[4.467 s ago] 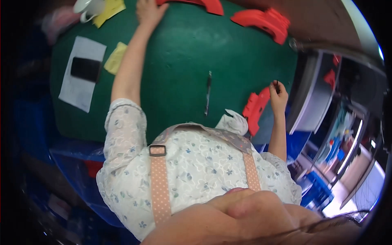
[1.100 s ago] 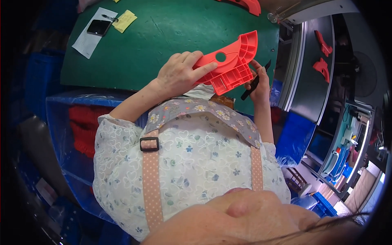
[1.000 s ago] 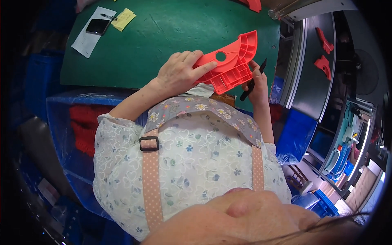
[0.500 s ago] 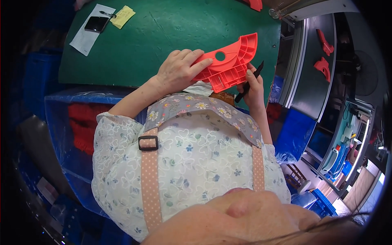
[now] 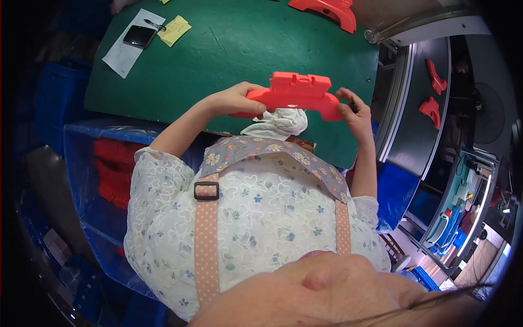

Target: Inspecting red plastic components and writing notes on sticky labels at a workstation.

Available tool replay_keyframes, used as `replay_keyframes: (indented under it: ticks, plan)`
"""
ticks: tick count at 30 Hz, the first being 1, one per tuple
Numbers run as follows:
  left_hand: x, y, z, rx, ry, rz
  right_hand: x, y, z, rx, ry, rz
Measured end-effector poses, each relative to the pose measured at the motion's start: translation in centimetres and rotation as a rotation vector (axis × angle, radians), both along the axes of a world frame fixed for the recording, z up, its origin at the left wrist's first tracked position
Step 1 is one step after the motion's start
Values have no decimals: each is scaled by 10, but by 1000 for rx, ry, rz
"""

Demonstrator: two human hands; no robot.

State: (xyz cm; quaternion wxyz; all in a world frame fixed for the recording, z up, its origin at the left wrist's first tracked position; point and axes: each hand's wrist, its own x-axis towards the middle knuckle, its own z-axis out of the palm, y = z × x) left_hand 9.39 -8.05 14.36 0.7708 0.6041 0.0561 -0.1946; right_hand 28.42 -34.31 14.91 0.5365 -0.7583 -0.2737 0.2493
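A red moulded plastic part [image 5: 297,98] is held up above the near edge of the green table, its smooth side and a raised block facing up. My left hand [image 5: 237,101] is closed around its left end, thumb on the near side. At the right end, my right hand [image 5: 357,114] has its fingers curled, with the thumb against the tip of the part. The black knife-like tool does not show now; whether it is inside my right hand is hidden. Just below the part lies a crumpled white cloth [image 5: 283,124].
The green table [image 5: 218,60] bears a paper sheet [image 5: 121,59], a phone [image 5: 139,36], a pen [image 5: 154,25] and a yellow note [image 5: 175,31]. Another red part [image 5: 329,10] lies at the far edge. To the right, red pieces [image 5: 431,111] rest on a dark conveyor-like surface [image 5: 419,136]. A plastic-lined blue bin [image 5: 81,180] stands left.
The red part has been turned over from its ribbed side and levelled. My right hand has shifted right to its end, and the black tool has gone from sight.
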Motion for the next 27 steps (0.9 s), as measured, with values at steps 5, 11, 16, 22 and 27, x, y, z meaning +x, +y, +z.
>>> replay_keyframes:
  ticks: [5, 11, 16, 22, 27]
  plan:
    - [12, 21, -21, 14, 77, 167, 12, 26, -2, -269, 139, 273]
    - [37, 45, -33, 1232, -186, 263, 24, 74, -33, -201, 174, 258]
    - [78, 121, -56, 1457, -231, 409, 37, 122, -71, -3, 173, -157]
    - [130, 226, -82, 1572, -299, 777, 45, 83, -140, -40, 627, -517]
    - [172, 271, -100, 1627, -169, 824, 53, 88, -137, -129, 626, -543]
